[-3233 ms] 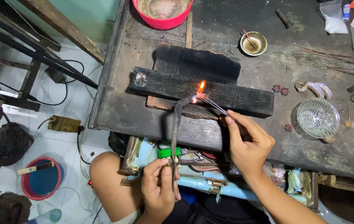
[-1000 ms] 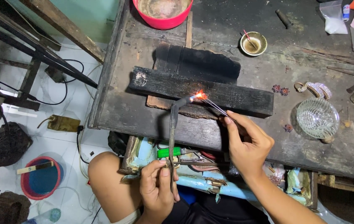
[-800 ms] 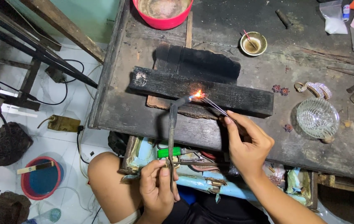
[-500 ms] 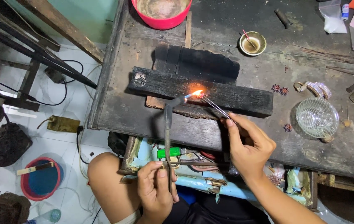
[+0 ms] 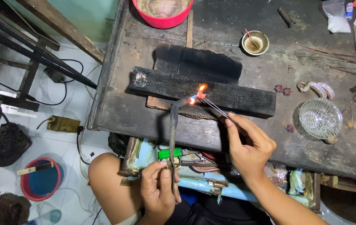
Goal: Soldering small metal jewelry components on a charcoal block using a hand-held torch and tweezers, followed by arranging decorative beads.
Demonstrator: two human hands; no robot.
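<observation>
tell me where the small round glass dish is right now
In the head view the glass dish sits on the right side of the dark workbench, right of the charred wooden block and beyond the right hand.

On the dark wooden workbench (image 5: 153,121), a charred wooden block (image 5: 236,93) lies at centre. A red plastic basin (image 5: 162,10) sits at its 11 o'clock, a small brass bowl (image 5: 255,43) at 1 o'clock, a clear patterned glass dish (image 5: 320,118) at 3 o'clock.
</observation>
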